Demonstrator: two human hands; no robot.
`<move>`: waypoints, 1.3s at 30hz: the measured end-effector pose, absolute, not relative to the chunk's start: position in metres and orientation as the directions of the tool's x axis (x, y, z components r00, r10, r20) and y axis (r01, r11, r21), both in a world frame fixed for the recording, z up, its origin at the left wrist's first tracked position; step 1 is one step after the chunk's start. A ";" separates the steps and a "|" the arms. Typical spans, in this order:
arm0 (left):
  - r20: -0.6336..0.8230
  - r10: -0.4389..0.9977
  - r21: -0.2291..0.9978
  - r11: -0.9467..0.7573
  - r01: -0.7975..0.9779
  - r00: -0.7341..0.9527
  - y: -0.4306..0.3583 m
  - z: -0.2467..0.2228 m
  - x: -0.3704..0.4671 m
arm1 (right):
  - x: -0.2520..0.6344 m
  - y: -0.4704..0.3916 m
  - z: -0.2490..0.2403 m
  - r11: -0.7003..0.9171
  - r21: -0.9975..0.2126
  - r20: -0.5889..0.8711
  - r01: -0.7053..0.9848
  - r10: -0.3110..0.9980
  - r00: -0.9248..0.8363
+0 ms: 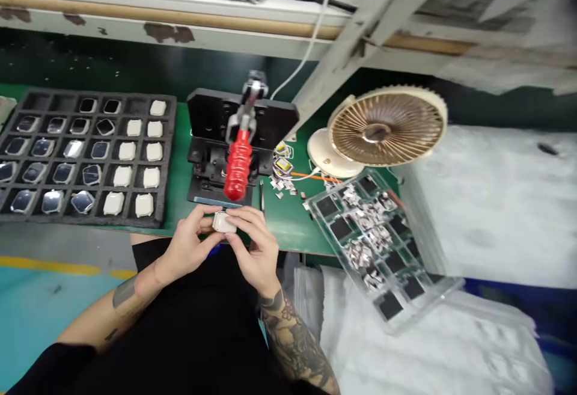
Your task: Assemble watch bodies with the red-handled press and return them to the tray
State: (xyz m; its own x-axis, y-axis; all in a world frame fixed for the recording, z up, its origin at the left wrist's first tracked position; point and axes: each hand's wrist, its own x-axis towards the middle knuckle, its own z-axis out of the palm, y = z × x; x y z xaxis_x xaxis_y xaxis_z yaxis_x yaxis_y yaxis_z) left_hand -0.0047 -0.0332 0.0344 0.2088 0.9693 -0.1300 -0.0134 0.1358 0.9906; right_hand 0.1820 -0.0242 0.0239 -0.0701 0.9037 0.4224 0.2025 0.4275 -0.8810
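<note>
Between my left hand (193, 240) and my right hand (253, 243) is a cream-white smartwatch case (224, 222). The fingers and thumbs of both hands pinch it at its sides, in front of the table's edge. Just beyond my hands stands a black press fixture with a toggle clamp, its red handle (238, 166) pointing towards me. A pair of thin tweezers (262, 195) lies beside the fixture's right side. To the left, a dark foam tray (169, 142) holds rows of watch cases, some with dark glass up, others with the pale side up.
A beige fan (387, 127) stands right of the fixture. Small white pieces (283, 184) lie scattered near its base. A clear compartment box (324, 229) with small parts and black squares juts over the table's edge. Plastic-wrapped stacks (487, 214) fill the right. A slanted metal post (333, 52) rises behind.
</note>
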 end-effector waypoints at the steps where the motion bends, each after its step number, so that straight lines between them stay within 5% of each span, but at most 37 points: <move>1: -0.118 0.968 0.991 0.129 -0.038 0.224 -0.033 0.035 -0.008 | 0.179 -0.022 0.023 0.425 -0.881 0.419 0.208 0.905 -0.075; 10: -0.153 0.965 0.956 0.200 -0.214 0.214 -0.023 0.024 -0.019 | 0.164 -0.025 0.015 0.549 -0.741 0.550 0.386 0.827 -0.119; 15: -0.098 0.961 0.943 0.172 -0.286 0.257 -0.017 0.026 -0.019 | 0.169 -0.025 0.013 0.321 -0.900 0.343 0.295 0.939 0.021; 24: 0.139 0.977 0.988 -0.148 0.048 0.163 -0.017 0.020 -0.020 | 0.159 -0.015 0.020 0.297 -0.948 0.303 0.113 0.952 0.038; 30: 0.272 0.957 0.941 -0.287 0.179 0.100 -0.023 0.013 -0.018 | 0.155 -0.019 0.019 0.277 -0.939 0.287 0.203 0.958 0.018; 35: -0.041 0.997 0.991 0.049 -0.122 0.065 -0.016 0.014 -0.019 | 0.168 0.000 0.037 0.382 -0.832 0.394 0.402 0.918 -0.056; 39: -0.353 0.932 0.816 0.351 -0.459 0.084 -0.009 0.024 -0.017 | 0.179 0.047 0.069 0.676 -0.445 0.854 0.587 0.517 0.053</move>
